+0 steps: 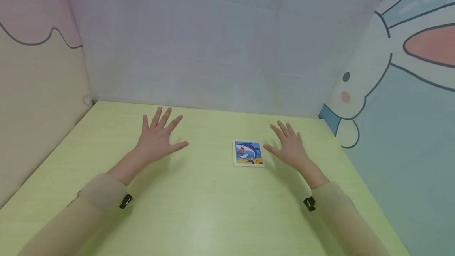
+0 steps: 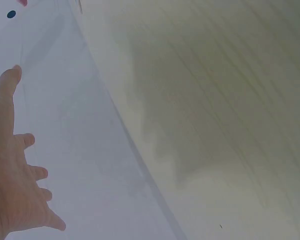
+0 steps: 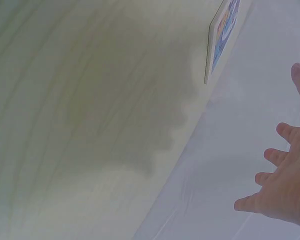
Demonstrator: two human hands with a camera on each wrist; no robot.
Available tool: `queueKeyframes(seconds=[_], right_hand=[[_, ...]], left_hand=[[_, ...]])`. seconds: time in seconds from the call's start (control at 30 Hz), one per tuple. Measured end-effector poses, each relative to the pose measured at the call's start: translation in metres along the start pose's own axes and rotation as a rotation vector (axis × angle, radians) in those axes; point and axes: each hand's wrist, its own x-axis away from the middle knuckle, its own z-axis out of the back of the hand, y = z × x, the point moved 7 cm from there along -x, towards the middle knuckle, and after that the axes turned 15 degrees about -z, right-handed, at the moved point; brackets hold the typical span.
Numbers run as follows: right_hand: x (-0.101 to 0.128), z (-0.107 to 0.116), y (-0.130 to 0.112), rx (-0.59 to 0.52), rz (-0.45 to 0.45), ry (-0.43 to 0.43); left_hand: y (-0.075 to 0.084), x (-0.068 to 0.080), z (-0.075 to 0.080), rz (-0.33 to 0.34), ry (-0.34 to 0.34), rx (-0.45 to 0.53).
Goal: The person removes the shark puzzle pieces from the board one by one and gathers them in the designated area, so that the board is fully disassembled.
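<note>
Both hands spread flat, empty, above table (image 1: 199, 208): left hand (image 1: 156, 139) well apart, right hand (image 1: 289, 147) just beside picture tile (image 1: 248, 153).

Picture tile (image 1: 248, 153) on table (image 1: 199, 208), just left of right hand (image 1: 291, 147); left hand (image 1: 156, 139) well apart.
</note>
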Motion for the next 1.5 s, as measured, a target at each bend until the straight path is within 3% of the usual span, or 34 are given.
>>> queueKeyframes(seconds=[0.27, 0.47, 0.7, 0.9, 1.07, 1.27, 1.5], right_hand=[[-0.011, -0.009, -0.015, -0.098, 0.018, -0.050], [-0.017, -0.023, -0.023, -0.137, 0.023, -0.073], [-0.018, -0.043, -0.031, -0.154, 0.018, -0.194], [-0.023, -0.061, -0.033, -0.140, 0.074, -0.293], [-0.026, -0.074, -0.033, -0.163, 0.064, -0.354], [-0.025, -0.078, -0.035, -0.151, 0.099, -0.352], [-0.024, -0.080, -0.034, -0.120, 0.087, -0.348]], left_hand=[[0.019, -0.030, -0.003, -0.039, 0.010, 0.027], [0.034, -0.053, -0.014, -0.078, 0.007, 0.047], [0.051, -0.076, -0.032, -0.110, -0.006, 0.087], [0.066, -0.095, -0.049, -0.125, -0.049, 0.135], [0.077, -0.108, -0.065, -0.128, -0.097, 0.173], [0.094, -0.117, -0.082, -0.124, -0.208, 0.206], [0.114, -0.119, -0.103, -0.200, -0.359, 0.222]])
